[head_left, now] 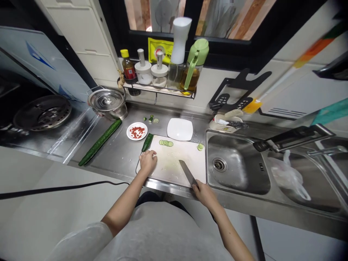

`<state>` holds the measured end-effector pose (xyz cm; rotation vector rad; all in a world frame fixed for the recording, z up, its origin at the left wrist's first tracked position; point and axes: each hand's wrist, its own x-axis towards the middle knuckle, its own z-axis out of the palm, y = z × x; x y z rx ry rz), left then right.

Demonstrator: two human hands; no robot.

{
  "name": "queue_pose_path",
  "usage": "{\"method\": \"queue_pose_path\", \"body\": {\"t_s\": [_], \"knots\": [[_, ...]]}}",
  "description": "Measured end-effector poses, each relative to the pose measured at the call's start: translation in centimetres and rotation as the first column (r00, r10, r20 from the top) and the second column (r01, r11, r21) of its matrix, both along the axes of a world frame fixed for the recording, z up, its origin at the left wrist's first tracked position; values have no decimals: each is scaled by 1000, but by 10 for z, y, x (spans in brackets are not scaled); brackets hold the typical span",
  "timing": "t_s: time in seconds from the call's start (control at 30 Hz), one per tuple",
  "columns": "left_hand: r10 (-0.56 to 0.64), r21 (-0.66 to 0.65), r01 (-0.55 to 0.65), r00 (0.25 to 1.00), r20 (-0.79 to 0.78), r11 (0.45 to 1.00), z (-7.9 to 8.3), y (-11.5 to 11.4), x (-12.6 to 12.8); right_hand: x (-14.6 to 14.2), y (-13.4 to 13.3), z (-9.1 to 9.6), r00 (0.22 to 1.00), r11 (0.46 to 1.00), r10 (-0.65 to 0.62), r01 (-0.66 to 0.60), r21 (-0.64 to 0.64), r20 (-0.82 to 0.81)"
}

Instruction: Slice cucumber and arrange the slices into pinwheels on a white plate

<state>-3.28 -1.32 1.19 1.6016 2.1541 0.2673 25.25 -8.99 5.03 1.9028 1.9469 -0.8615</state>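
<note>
My right hand (204,195) is wrapped round the handle of a kitchen knife (187,173), its blade lying over the white cutting board (174,168) and pointing away to the left. At the board's left edge rests my left hand (148,162), fingers loosely bent and partly apart, right by the near end of a cut cucumber piece (147,142). Whether the fingertips touch that piece is hard to see. A row of cucumber slices (166,143) lies along the board's far side, and a few more slices (200,146) sit at its far right corner.
Behind the board stand a white square plate (179,129) and a small plate (130,131) of red chopped bits. A whole cucumber (100,142) lies left, near a lidded steel pot (107,103). The sink (236,163) borders the right side. A seasoning rack (163,88) hangs above.
</note>
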Motion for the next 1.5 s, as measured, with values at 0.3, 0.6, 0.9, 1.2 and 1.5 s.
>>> {"method": "queue_pose_path", "body": {"t_s": [0.3,0.6,0.9,1.2,1.5], "knots": [[-124,118,124,992,-6,985,-6,66,50,1,-7,4,998,998,-57,57,-12,-23],[-283,104,299,949,-140,949,-15,86,56,5,-16,-1,993,993,-117,117,-11,-33],[-223,60,220,974,44,974,-1,81,56,1,-9,1,995,995,-95,95,-2,-6],[-114,-151,163,951,288,975,6,40,35,-8,-2,6,999,999,-40,40,-23,-6],[-227,-142,242,967,117,960,0,17,35,-29,-2,11,999,999,42,-41,-26,21]]}}
